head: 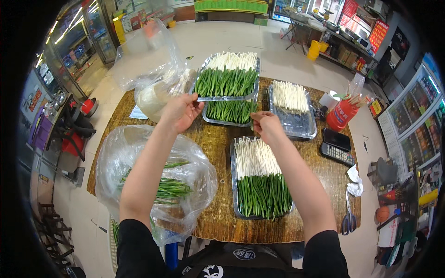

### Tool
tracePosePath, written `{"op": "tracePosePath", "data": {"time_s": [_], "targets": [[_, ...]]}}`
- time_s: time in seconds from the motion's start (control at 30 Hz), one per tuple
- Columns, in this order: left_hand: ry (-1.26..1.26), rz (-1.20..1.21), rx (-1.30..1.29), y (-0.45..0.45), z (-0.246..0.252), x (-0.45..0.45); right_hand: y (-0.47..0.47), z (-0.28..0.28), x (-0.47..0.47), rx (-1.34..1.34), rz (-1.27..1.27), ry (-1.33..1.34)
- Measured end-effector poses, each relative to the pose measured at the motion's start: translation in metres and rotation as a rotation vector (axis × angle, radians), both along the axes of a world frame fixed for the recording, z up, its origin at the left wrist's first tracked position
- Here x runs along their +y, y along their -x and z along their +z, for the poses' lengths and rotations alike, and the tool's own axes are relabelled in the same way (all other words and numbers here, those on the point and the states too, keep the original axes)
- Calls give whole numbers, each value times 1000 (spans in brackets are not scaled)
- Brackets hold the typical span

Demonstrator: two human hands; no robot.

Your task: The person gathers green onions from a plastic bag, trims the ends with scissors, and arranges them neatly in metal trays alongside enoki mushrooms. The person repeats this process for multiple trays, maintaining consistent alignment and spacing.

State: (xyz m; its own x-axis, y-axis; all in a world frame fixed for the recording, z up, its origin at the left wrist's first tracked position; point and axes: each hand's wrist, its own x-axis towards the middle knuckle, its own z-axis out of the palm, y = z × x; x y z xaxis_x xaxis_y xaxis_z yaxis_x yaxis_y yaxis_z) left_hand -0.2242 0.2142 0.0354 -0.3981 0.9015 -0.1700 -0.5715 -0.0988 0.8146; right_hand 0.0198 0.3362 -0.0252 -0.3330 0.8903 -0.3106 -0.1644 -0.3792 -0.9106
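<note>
My left hand grips the near left corner of an upper plastic tray filled with enoki mushrooms and cut green stalks. Below it lies another tray with green stalks. At that lower tray's right edge, the fingertips of my right hand pinch a short green piece. Nearer me is a filled tray with white enoki and green stalks in two bands. Right of the stack, a clear tray holds enoki only in its far part.
An open plastic bag with green stalks lies at left, another bag beyond it. At right are a red container of skewers, a phone, a remote control, crumpled tissue and scissors.
</note>
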Motion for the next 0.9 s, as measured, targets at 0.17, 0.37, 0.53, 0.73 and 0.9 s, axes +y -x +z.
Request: {"op": "tracePosePath", "data": {"time_s": [0.17,0.37,0.53,0.73,0.9], "targets": [[6,-4,-51,-2,-2,-3,45,-27,36,-245,-69,-126],[11,-5,-39,1,-10,-5,29,-45,35,-726,-81,-557],[34,-13,-40,-3,-8,-3,13,-34,34,-667,74,-1068],[31,-8,-38,-6,-5,0,43,-20,27,-1039,149,-967],[17,-6,-12,0,-5,-6,47,-4,34,-971,234,-800]]}}
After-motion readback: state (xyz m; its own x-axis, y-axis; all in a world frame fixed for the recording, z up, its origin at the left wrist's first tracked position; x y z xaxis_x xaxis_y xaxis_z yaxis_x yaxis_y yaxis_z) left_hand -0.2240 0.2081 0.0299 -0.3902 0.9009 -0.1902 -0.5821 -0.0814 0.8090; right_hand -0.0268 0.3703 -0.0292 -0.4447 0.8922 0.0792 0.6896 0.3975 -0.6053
